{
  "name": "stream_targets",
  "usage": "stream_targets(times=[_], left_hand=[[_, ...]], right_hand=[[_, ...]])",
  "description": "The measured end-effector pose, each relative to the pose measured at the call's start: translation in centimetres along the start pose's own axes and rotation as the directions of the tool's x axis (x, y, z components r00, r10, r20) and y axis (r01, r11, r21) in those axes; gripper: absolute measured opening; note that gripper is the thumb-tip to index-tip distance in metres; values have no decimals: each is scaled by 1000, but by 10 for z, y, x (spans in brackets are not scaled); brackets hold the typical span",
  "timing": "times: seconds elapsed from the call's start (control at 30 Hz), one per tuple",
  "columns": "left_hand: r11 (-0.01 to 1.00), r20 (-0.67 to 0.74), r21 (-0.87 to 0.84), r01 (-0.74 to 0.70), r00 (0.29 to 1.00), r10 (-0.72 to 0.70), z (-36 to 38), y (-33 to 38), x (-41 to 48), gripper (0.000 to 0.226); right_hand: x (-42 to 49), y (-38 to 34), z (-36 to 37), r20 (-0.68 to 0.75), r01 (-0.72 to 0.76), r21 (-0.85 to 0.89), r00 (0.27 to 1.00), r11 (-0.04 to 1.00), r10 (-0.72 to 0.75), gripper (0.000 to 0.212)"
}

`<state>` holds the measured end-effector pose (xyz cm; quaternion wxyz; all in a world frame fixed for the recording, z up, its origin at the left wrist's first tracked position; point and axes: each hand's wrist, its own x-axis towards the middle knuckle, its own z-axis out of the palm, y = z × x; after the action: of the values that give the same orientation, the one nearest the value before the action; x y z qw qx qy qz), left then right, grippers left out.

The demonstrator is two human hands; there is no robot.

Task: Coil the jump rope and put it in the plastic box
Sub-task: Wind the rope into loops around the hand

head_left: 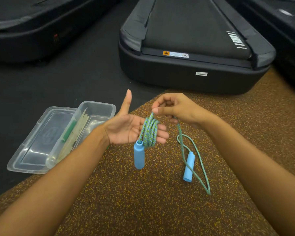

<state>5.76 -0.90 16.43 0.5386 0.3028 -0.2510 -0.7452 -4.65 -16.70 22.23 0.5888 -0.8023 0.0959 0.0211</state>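
Note:
The jump rope (150, 132) is a blue-green braided cord with two light blue handles. Several turns of it wrap around the fingers of my left hand (128, 128), whose palm faces up with the thumb raised. One handle (139, 155) dangles below that hand. My right hand (175, 109) pinches the cord just above the coil. From it the loose cord hangs in a long loop down to the second handle (188, 167), near the floor. The clear plastic box (95, 108) stands open on the floor to the left, with its lid (41, 138) lying beside it.
A black treadmill (191, 53) rises just beyond my hands. More dark machines (32, 31) stand at the far left and far right. Under me is brown speckled rubber flooring (143, 210), with dark flooring under the box. Inside the box lie a pale strip and a green piece (69, 132).

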Motion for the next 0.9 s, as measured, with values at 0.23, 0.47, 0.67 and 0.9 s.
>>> stream_targets(times=[0.23,0.47,0.67,0.9], left_hand=[[927,272,-327,-183,921,278,-5,3,-4,120],[827,120,-413,-381,878,464,-14,11,-11,115],[776,-334,-213,-594,790,514,-11,16,-17,112],[783,-490,-99,-615,715,499,-13,17,-18,112]], right_hand=[[4,41,6,-141,-12,232,989,973,45,5],[-2,59,24,-41,-118,86,992,989,122,22],[-2,60,30,45,-179,-94,982,979,183,26],[-4,39,42,-108,-47,-641,994,766,-30,32]])
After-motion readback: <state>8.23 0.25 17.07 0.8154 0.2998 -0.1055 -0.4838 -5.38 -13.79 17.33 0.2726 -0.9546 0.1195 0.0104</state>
